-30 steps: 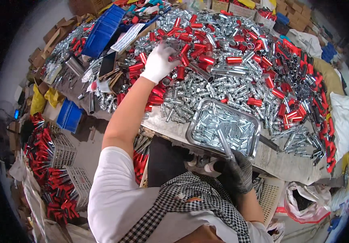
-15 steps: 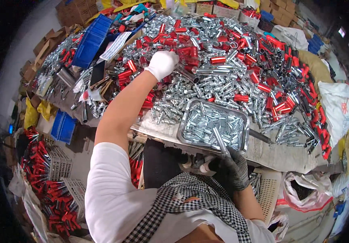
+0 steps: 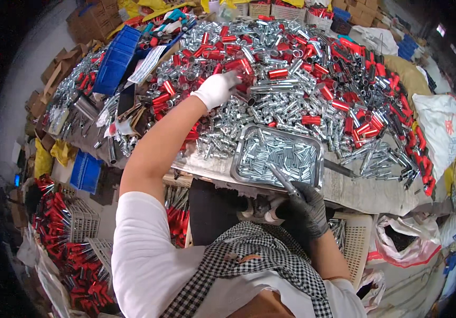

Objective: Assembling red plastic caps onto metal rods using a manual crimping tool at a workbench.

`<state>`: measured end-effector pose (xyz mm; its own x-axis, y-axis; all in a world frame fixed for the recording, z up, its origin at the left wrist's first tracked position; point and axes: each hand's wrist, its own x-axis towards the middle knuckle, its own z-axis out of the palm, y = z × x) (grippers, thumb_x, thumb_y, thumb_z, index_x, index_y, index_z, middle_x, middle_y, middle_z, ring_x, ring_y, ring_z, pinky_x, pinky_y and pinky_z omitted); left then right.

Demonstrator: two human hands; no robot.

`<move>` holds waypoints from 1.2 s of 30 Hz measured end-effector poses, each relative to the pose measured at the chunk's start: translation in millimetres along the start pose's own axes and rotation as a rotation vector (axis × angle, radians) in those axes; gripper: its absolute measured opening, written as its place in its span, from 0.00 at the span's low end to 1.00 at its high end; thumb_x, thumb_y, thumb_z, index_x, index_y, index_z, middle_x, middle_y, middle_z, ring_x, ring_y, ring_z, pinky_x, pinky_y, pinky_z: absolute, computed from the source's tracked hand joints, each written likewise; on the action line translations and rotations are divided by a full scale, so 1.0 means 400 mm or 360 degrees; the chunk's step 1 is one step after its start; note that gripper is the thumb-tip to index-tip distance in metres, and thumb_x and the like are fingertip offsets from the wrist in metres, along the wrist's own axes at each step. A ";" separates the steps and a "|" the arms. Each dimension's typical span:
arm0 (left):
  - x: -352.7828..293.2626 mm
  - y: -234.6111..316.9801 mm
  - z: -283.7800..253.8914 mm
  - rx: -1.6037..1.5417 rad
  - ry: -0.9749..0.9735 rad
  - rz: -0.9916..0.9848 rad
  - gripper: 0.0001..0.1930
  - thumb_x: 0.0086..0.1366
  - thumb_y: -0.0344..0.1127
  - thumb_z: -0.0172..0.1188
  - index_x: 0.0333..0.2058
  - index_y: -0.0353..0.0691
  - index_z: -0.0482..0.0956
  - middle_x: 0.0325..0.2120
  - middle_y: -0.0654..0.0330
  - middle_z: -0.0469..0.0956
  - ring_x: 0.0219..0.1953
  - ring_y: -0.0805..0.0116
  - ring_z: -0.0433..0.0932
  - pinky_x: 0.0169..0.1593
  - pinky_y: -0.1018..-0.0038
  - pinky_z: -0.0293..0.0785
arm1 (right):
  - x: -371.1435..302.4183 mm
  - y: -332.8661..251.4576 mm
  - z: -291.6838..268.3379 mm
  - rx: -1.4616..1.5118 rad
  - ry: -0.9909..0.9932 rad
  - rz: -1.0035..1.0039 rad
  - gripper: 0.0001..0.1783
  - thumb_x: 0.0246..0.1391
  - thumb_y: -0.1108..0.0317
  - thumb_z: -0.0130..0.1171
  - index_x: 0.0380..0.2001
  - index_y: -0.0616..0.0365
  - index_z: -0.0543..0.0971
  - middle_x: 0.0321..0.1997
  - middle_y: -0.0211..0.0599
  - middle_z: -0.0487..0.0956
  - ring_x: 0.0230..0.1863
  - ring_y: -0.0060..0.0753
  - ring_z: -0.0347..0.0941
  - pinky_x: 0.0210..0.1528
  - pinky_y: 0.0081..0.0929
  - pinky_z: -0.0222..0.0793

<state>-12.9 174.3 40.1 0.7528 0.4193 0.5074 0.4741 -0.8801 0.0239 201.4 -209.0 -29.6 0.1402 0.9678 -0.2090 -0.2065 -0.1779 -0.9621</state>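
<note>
My left hand (image 3: 217,90), in a white glove with greyish fingertips, reaches over the heap of metal parts (image 3: 233,119). Its blurred fingers are beside a red tube (image 3: 238,64) in the heap; whether they grip it I cannot make out. My right hand (image 3: 310,209), in a dark grey glove, is closed around a silver metal tube (image 3: 283,180). That tube slants up and left from the fist, over the front edge of a metal tray (image 3: 234,168). Many small silver pins (image 3: 275,156) lie in the tray.
Loose silver and red parts cover most of the table. Blue bins (image 3: 115,61) stand at the left. Black-and-red handles (image 3: 405,132) line the right side, beside a white sack (image 3: 439,132). Crates (image 3: 84,220) with red-handled pieces are on the floor; a beige basket (image 3: 356,238) stands under the table's edge.
The silver tube in my right hand has tilted further left, and that hand has shifted slightly. My left hand stays over the heap, its fingers now reaching toward a red tube.
</note>
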 end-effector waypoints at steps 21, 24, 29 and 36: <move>0.041 -0.074 -0.113 0.0135 0.0066 -0.0855 0.27 0.53 0.33 0.62 0.54 0.39 0.70 0.41 0.43 0.80 0.44 0.45 0.80 0.49 0.58 0.75 | -0.007 0.032 -0.023 0.0173 0.0086 -0.0015 0.24 0.56 0.63 0.60 0.53 0.65 0.74 0.40 0.34 0.79 0.37 0.25 0.75 0.39 0.23 0.73; -0.022 -0.099 -0.069 -0.0085 -0.0269 -0.0589 0.38 0.56 0.32 0.64 0.64 0.44 0.58 0.52 0.40 0.74 0.53 0.45 0.76 0.57 0.59 0.72 | -0.001 0.025 -0.017 0.0148 0.0050 -0.0009 0.24 0.56 0.64 0.60 0.54 0.65 0.74 0.41 0.35 0.79 0.39 0.25 0.74 0.41 0.24 0.72; -0.041 -0.091 -0.025 -0.0256 -0.0061 -0.0443 0.45 0.53 0.41 0.68 0.67 0.45 0.55 0.49 0.41 0.77 0.48 0.43 0.78 0.54 0.58 0.73 | 0.004 0.039 -0.014 0.0161 0.0077 0.0016 0.26 0.56 0.64 0.62 0.55 0.65 0.73 0.43 0.37 0.79 0.43 0.27 0.74 0.44 0.25 0.72; 0.051 -0.067 -0.069 -0.0372 -0.0121 -0.1265 0.33 0.61 0.65 0.53 0.46 0.38 0.82 0.44 0.42 0.80 0.50 0.46 0.78 0.55 0.61 0.71 | -0.004 0.017 -0.018 -0.0126 0.0071 -0.0196 0.27 0.55 0.63 0.64 0.54 0.68 0.72 0.43 0.41 0.79 0.42 0.27 0.76 0.43 0.25 0.74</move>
<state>-22.7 200.2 73.9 0.2664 0.9420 0.2042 0.7770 -0.3352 0.5329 206.9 -213.0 -36.9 0.2030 0.9746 -0.0947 -0.1082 -0.0738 -0.9914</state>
